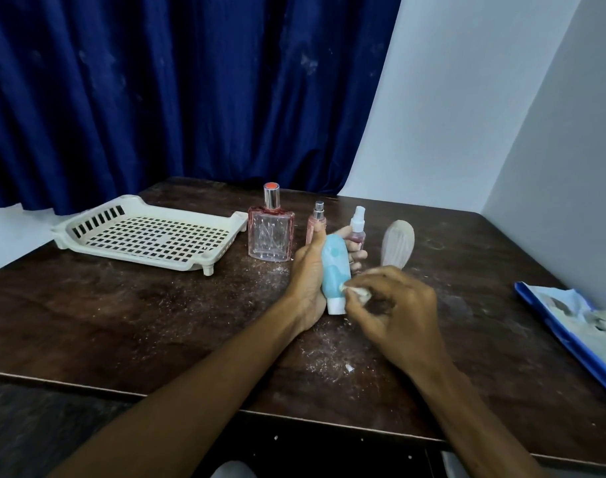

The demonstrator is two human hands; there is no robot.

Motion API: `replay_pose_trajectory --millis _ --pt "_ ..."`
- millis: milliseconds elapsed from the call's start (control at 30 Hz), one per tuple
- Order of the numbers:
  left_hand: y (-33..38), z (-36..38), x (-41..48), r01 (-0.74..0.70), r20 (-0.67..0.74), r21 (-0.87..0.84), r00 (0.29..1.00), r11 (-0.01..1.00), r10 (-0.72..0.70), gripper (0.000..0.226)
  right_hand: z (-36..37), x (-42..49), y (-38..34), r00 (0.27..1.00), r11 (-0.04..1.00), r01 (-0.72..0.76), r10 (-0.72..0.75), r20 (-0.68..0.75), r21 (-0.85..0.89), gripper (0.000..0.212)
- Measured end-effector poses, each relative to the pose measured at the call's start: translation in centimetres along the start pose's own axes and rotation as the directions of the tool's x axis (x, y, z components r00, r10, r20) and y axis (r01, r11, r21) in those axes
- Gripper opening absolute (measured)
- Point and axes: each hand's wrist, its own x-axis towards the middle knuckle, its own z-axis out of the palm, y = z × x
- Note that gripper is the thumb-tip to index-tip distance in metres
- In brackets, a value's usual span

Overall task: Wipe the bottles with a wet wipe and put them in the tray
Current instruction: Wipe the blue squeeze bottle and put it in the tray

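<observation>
Wipe (358, 293) pinched in our right grip (394, 315), we are pressing it against the blue bottle (334, 267) that our left grip (306, 281) is grasping over the desk (122, 305).

Plastic, glass and wood
The desk (156, 305) is dark matt wood; the tray (87, 222) is cream matt plastic; the square bottle (270, 236) is clear glossy glass with a shiny metal-looking cap; the blue tube (334, 270) is smooth plastic

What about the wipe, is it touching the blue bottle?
Touching. The head view shows the wet wipe, pinched in the right hand, pressed against the blue bottle at its side, with no gap between them.
</observation>
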Motion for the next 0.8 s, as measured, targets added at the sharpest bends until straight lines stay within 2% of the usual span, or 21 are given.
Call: replay_pose_trajectory --millis 100,200,500,667,800 --pt "-0.08 -0.15 0.24 0.035 0.015 -0.047 0.999 0.998 -0.034 0.07 -0.62 0.14 0.39 0.992 0.993 -0.118 0.117 -0.052 -0.018 0.017" --pt "-0.3 -0.44 0.49 0.033 0.019 -0.042 0.999 0.999 -0.033 0.072 -0.53 0.09 0.45 0.987 0.988 -0.155 0.154 -0.051 -0.014 0.019" --pt "-0.49 -0.84 0.6 0.057 0.072 -0.053 0.996 0.997 -0.054 0.067 -0.03 0.04 0.54 0.993 0.993 -0.121 0.121 -0.002 0.0 0.015" --pt "-0.39 -0.62 0.33 0.063 0.099 -0.045 0.993 0.997 -0.058 0.063 0.19 0.43 0.47 0.991 0.992 -0.127 0.126 -0.048 -0.005 0.013" --pt "-0.17 -0.43 -0.04 0.06 0.103 -0.047 0.993 0.997 -0.055 0.063 0.1 0.21 -0.01 0.996 0.996 -0.089 0.089 -0.013 0.0 0.015"
